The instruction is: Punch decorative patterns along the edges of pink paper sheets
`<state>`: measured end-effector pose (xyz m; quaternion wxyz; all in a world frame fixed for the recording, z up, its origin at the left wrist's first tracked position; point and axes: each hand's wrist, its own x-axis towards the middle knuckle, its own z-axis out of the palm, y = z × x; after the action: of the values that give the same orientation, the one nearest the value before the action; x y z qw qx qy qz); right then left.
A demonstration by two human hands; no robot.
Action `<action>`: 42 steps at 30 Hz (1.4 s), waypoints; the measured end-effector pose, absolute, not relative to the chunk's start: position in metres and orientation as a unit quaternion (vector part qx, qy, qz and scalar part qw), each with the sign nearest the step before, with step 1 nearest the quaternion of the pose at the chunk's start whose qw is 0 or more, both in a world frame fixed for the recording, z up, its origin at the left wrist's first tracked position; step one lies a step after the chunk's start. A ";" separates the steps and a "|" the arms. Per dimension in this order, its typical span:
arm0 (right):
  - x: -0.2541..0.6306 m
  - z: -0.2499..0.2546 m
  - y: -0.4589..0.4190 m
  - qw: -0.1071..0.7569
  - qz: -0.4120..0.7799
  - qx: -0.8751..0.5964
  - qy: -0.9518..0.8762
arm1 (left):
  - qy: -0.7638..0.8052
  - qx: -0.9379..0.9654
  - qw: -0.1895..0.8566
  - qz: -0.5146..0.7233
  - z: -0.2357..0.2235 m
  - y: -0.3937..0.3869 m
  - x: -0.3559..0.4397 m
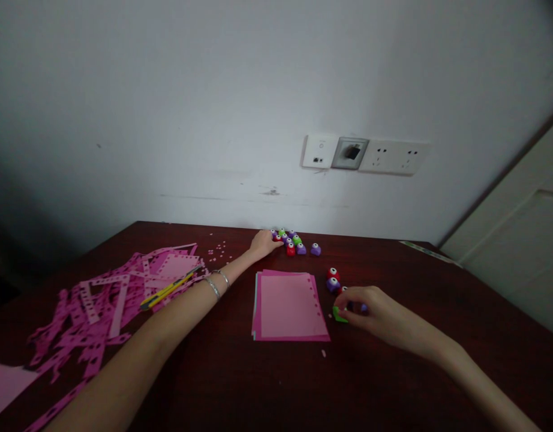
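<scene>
At the back of the table my left hand (263,244) rests against a cluster of small craft punches. Its thumb stretches out in front of a red punch (291,249), apart from the fingers, which are partly hidden; the hand looks open. Purple and green ones, such as a green punch (297,239), stand close together there, and a purple punch (315,249) sits slightly apart. Closer to me, my right hand (373,309) pinches a green punch (339,314) between thumb and fingers. Beside it are a red punch (333,273) and a purple punch (333,285); others are partly covered.
A stack of pink paper sheets (285,306) lies between my arms. To the left are a heap of pink punched strips (119,294), a yellow cutter (168,290) and paper bits (218,249). Behind the table, the wall carries sockets (393,157). A thin strip (432,253) lies back right.
</scene>
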<state>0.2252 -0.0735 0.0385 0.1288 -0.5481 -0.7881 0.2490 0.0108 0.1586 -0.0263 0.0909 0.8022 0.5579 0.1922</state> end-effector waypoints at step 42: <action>0.210 0.042 -0.076 0.273 0.198 -0.525 -0.782 | 0.171 0.950 0.226 0.133 0.049 0.011 -0.008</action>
<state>0.2103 -0.0758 0.0420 0.2731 -0.5246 -0.7818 0.1976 -0.0076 0.0109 0.0493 0.2263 0.9496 0.1714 0.1332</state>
